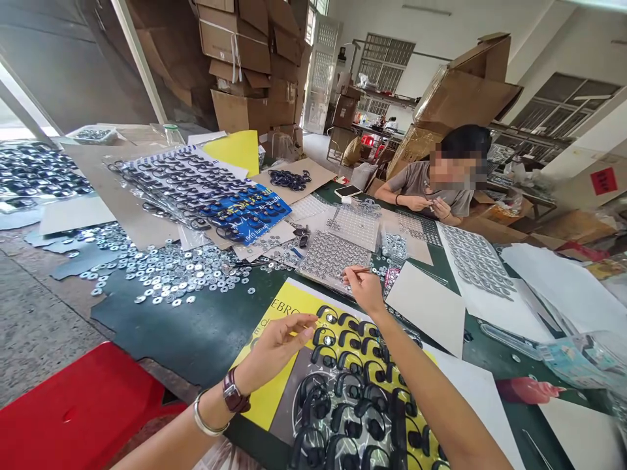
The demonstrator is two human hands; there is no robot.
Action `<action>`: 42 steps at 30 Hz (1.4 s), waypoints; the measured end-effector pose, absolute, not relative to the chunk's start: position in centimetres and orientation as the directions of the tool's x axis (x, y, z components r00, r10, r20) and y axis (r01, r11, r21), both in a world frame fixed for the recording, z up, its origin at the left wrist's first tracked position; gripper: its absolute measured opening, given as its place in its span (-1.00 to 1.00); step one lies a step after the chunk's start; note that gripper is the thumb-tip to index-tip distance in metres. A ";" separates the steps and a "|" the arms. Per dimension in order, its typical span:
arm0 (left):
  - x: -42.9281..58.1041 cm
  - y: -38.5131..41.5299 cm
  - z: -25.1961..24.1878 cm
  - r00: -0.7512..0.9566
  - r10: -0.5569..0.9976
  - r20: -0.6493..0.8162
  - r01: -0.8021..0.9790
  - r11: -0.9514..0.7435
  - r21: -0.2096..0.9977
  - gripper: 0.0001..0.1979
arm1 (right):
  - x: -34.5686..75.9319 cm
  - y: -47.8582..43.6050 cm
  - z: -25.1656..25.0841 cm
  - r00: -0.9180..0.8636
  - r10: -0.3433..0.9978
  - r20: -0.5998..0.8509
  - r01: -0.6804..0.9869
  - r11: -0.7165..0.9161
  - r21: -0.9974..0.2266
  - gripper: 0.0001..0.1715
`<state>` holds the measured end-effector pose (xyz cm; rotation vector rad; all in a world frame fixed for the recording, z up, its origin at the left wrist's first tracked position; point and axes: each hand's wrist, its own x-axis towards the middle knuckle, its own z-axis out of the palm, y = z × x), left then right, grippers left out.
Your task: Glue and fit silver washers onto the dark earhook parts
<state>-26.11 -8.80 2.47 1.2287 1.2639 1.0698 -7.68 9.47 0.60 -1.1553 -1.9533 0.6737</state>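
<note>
1. The black ear-hook pieces (pixel 376 429) sit in rows on a printed yellow sheet (pixel 267 395) at the near side of the green table (pixel 196 339). They lie to the right of the left hand (pixel 281 346), and those at the far left corner of the rows are just beside its fingertips.
2. The left hand is loosely part-spread, fingers stretched to the right and the thumb a little below them. Whether the fingertips touch the nearest piece cannot be told.
3. The right hand (pixel 365 287) is beyond the far edge of the rows, its forearm crossing above their right part. Thumb and fingers pinch a thin dark tool (pixel 362 269), which points right; its tip is too small to make out.
4. Beneath and just left of the right hand, small round metal parts (pixel 337 251) stand close-set in rows on a flat tray (pixel 313 277).
5. Loose metal rings (pixel 176 274) lie heaped farther left, and a pale card (pixel 426 307) lies right of the right hand.
6. At the far right side of the table, a co-worker (pixel 411 179) holds both hands together in front of the chest.
</note>
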 end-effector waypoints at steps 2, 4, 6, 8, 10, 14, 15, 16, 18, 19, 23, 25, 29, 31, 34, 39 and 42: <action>-26.2 -8.8 2.6 0.031 0.993 -0.110 0.032 0.109 0.994 -0.58 | -7.6 8.0 1.4 -0.308 0.884 0.352 0.454 0.462 -0.762 -0.52; -26.1 -8.7 2.7 0.018 0.991 -0.133 -0.048 0.134 0.990 -0.55 | -7.4 5.5 2.8 -0.328 0.880 0.344 0.363 0.454 -0.814 -0.57; -25.5 -8.6 2.8 0.020 0.990 -0.143 -0.158 0.144 0.977 -0.51 | -7.2 2.6 4.1 -0.363 0.885 0.291 0.248 0.393 -0.885 -0.61; -24.8 -8.6 2.8 0.037 0.987 -0.158 -0.270 0.162 0.949 -0.49 | -7.0 0.0 5.1 -0.393 0.894 0.216 0.169 0.301 -0.939 -0.63; -24.1 -8.7 2.6 0.053 0.981 -0.187 -0.350 0.194 0.917 -0.52 | -6.7 -2.0 5.4 -0.412 0.895 0.174 0.111 0.238 -0.965 -0.65; -23.4 -9.7 2.0 0.098 0.969 -0.228 -0.368 0.248 0.896 -0.59 | -5.6 -4.6 4.4 -0.375 0.902 0.215 0.051 0.251 -0.967 -0.68; -23.6 -10.0 1.8 0.118 0.965 -0.233 -0.339 0.260 0.904 -0.60 | -5.2 -5.0 4.0 -0.358 0.903 0.239 0.050 0.274 -0.960 -0.69; -23.8 -10.3 1.6 0.134 0.962 -0.237 -0.294 0.266 0.918 -0.61 | -4.8 -5.4 3.6 -0.339 0.902 0.267 0.058 0.303 -0.951 -0.70; -24.7 -10.6 1.1 0.119 0.972 -0.202 -0.106 0.215 0.971 -0.64 | -4.1 -6.0 2.8 -0.329 0.884 0.331 0.108 0.384 -0.917 -0.72; -25.4 -10.7 0.8 0.072 0.986 -0.153 0.042 0.150 0.988 -0.66 | -3.8 -6.1 2.4 -0.350 0.863 0.365 0.147 0.435 -0.888 -0.74; -28.2 -10.8 -0.2 -0.155 0.974 0.168 0.592 -0.045 0.805 -0.73 | -3.1 -6.1 0.7 -0.527 0.722 0.448 0.309 0.654 -0.690 -0.80; -29.1 -10.8 -0.5 -0.130 0.951 0.279 0.739 -0.095 0.667 -0.70 | -3.1 -5.9 -0.1 -0.580 0.681 0.447 0.354 0.705 -0.615 -0.81; -28.9 -11.3 -0.7 0.039 0.938 0.344 0.831 -0.222 0.510 -0.68 | -3.2 -5.9 -0.9 -0.621 0.664 0.417 0.385 0.722 -0.575 -0.82; -28.5 -11.6 -0.7 0.082 0.937 0.339 0.827 -0.254 0.502 -0.70 | -3.2 -5.9 -1.0 -0.629 0.661 0.409 0.395 0.725 -0.564 -0.82; -27.8 -12.0 -0.7 0.135 0.934 0.330 0.809 -0.296 0.507 -0.72 | -3.2 -5.9 -1.1 -0.630 0.661 0.406 0.410 0.728 -0.549 -0.83; -27.0 -12.1 -0.7 0.199 0.926 0.321 0.783 -0.348 0.516 -0.74 | -3.6 -5.8 -1.1 -0.646 0.626 0.437 0.420 0.769 -0.482 -0.87; -26.4 -12.1 -0.5 0.241 0.924 0.297 0.767 -0.369 0.525 -0.75 | -3.9 -5.8 -0.9 -0.674 0.579 0.458 0.412 0.810 -0.417 -0.89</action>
